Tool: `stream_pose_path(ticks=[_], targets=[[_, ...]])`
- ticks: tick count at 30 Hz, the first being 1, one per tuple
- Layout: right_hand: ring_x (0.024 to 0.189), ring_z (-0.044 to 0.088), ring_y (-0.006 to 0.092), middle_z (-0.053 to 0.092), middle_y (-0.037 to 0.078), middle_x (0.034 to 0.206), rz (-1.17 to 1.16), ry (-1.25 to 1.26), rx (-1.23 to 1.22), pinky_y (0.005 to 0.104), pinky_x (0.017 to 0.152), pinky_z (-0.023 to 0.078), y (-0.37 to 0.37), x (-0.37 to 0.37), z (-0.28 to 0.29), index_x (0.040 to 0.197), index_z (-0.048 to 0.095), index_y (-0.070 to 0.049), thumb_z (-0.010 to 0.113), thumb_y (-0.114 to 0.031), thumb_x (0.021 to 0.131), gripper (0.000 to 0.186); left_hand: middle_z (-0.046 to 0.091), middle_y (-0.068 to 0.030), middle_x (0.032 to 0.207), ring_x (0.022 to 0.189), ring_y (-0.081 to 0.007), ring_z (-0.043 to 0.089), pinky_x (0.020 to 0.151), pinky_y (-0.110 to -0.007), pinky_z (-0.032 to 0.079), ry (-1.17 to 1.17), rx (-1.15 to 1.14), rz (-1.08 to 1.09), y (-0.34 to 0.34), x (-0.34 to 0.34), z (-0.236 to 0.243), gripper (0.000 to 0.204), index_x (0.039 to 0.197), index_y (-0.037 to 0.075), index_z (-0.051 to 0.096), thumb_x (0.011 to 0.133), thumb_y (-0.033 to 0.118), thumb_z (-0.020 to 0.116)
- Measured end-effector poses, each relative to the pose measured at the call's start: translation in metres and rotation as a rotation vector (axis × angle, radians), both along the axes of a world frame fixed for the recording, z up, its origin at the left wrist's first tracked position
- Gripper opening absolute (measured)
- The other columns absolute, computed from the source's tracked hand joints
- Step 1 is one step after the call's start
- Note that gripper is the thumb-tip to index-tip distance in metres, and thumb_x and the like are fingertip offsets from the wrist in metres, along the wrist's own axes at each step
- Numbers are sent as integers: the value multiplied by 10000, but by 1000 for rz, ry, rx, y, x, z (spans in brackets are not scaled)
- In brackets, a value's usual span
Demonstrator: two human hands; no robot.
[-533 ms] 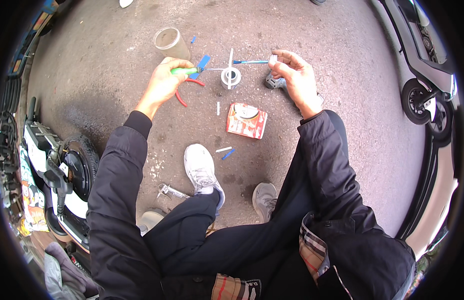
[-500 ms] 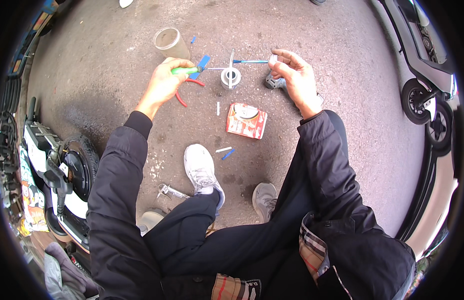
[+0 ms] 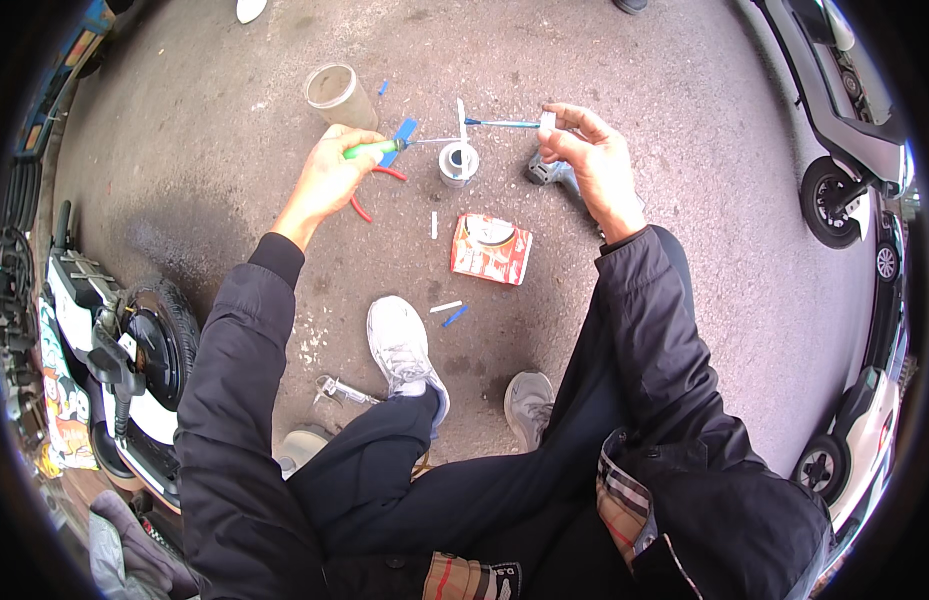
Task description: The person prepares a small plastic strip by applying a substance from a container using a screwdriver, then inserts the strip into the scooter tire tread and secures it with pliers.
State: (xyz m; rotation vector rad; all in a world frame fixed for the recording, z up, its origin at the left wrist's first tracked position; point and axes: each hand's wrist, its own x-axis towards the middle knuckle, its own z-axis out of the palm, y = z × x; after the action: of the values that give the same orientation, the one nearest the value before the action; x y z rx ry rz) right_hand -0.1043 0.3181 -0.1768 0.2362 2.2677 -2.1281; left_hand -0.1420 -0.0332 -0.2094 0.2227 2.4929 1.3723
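My left hand (image 3: 329, 175) grips a green-handled tool (image 3: 372, 150), its thin metal shaft reaching to an upright white strip (image 3: 461, 112). My right hand (image 3: 596, 165) pinches a small white piece (image 3: 547, 120) at the end of a thin blue rod (image 3: 504, 124), whose other end meets the strip. The strip crosses a small pale, ringed container (image 3: 449, 169). By my left hand lie a blue strip (image 3: 404, 127) and red-handled pliers (image 3: 392, 173). A grey power tool (image 3: 544, 170) is partly behind my right hand. Below is a red-and-white packet (image 3: 489, 250).
A cloudy cylindrical container (image 3: 349, 100) stands upper left. Small strips (image 3: 445, 307) and a metal tool (image 3: 339, 392) lie near my white shoe (image 3: 397, 340). A parked two-wheeler (image 3: 124, 380) is at left; vehicles (image 3: 822, 460) line the right edge.
My hands and the tools stay nearly still, sitting slightly lower in the view with the ground items. The vehicles along the right edge look different, with another wheel showing lower down.
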Motion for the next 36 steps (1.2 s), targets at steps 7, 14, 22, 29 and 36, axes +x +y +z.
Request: stream_pose_path(ticks=[7,14,22,29,36], targets=[[785,693,131,729,84,942,20,-21,-30,288,709,567,0,-2,-7,1245,691,54,775,-188,914,419,614,-82,1167,1102,-216,637,970,-347,500,33,70,20,0,-1,-4,297,1195,31,752,933,162,705],[748,694,132,726,89,916,-5,-50,-47,281,680,569,-2,-3,-12,1233,690,68,764,-181,929,400,630,-86,1162,1092,-216,643,969,-352,509,26,61,31,2,2,1,286,1193,25,753,933,131,701],[742,695,134,722,88,910,-38,-32,-85,283,675,572,-5,-6,-14,1227,688,73,764,-184,931,400,626,-68,1213,1133,-194,637,1005,-332,490,-1,30,13,3,1,5,318,1230,0,735,929,95,695],[733,692,129,722,92,919,-12,-131,-33,279,674,573,-3,-3,-9,1207,692,68,778,-206,925,402,627,-49,1210,1116,-187,635,995,-330,488,-12,59,54,3,2,7,308,1218,9,742,923,81,693],[733,689,126,721,86,913,-30,-100,-59,272,668,564,-5,-4,-11,1186,699,79,779,-219,921,407,625,-45,1207,1107,-179,634,988,-328,486,-3,48,35,0,2,4,309,1219,9,743,922,75,694]])
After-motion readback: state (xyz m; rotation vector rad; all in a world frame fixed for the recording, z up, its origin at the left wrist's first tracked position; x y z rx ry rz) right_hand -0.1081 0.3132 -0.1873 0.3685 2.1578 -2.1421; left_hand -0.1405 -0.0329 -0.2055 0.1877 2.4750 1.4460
